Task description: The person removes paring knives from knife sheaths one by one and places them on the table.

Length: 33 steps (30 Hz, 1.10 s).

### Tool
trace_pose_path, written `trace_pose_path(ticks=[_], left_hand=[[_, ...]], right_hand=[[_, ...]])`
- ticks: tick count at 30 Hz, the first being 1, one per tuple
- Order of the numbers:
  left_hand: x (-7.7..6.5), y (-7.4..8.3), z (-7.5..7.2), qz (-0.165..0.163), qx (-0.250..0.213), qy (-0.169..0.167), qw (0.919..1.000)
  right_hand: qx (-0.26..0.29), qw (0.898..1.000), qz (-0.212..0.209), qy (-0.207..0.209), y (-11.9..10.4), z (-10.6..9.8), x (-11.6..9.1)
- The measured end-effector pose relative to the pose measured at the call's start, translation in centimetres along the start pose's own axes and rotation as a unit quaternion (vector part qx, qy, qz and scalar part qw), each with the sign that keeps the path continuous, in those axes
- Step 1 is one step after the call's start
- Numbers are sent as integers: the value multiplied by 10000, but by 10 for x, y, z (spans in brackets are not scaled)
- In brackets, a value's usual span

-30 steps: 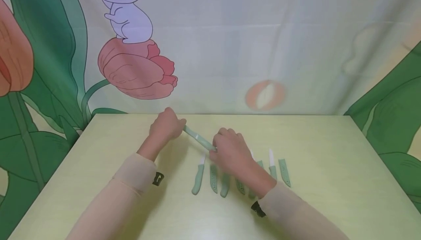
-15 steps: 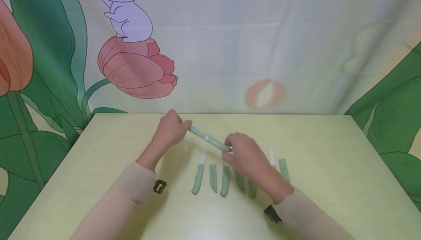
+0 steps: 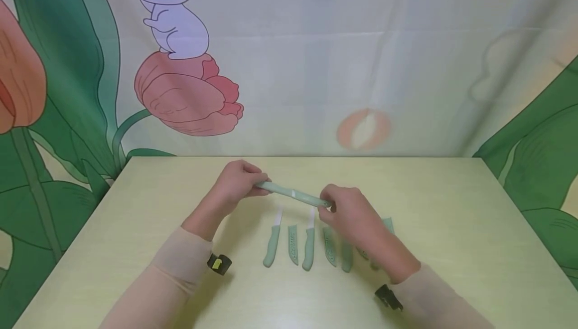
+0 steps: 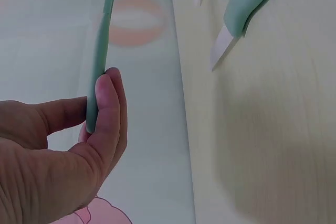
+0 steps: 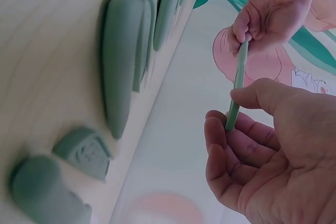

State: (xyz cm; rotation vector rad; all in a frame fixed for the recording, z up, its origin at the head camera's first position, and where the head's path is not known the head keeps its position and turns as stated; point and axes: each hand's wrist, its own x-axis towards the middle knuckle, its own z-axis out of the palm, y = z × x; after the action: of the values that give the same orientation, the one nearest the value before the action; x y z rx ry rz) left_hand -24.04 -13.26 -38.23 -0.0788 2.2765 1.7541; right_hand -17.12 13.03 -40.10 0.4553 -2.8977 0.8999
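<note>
Above the table, a pale green paring knife with its sheath on is held slantwise between both hands. A narrow white band shows where handle and sheath meet. My left hand pinches the handle end between thumb and fingers, as the left wrist view also shows. At the other end, my right hand pinches the sheath tip; its thumb and fingers press on it in the right wrist view. Below lie an unsheathed knife, a sheath, a second knife, another sheath and a third knife handle.
More green pieces, among them an upper sheath end, lie partly hidden under my right forearm. The bare blades on the pale table point away from me. Behind the table's far edge hangs a printed curtain.
My right hand has moved right along the knife to the sheath tip. My left hand has come slightly right and lower, and the knife lies closer to level.
</note>
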Motion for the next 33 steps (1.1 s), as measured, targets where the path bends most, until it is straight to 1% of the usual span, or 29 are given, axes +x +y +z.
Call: trace_pose_path(ticks=[6,11,13,18,25,33], left_hand=[[-2,-3,0,-111,-468,-379,9981],[-5,-7,3,-232,-972,-647,9929],[-7,-8,4,-267,-1068,-772,9909],[-12,-11,7,-303,-1089,-1004,9885],[-18,-18,16,-315,-1143,-1150,9863],[-25,-19,24,-229,-1180,-1258,9847]], right_hand=[[-6,10000,-61,-26,10,-6,0],[70,9999,-51,-109,18,-11,-1],[97,9999,-76,-115,21,-14,-1],[142,9997,-204,-79,27,-19,-3],[148,9995,-289,-62,33,-26,-5],[279,9992,-257,-84,41,-32,-8]])
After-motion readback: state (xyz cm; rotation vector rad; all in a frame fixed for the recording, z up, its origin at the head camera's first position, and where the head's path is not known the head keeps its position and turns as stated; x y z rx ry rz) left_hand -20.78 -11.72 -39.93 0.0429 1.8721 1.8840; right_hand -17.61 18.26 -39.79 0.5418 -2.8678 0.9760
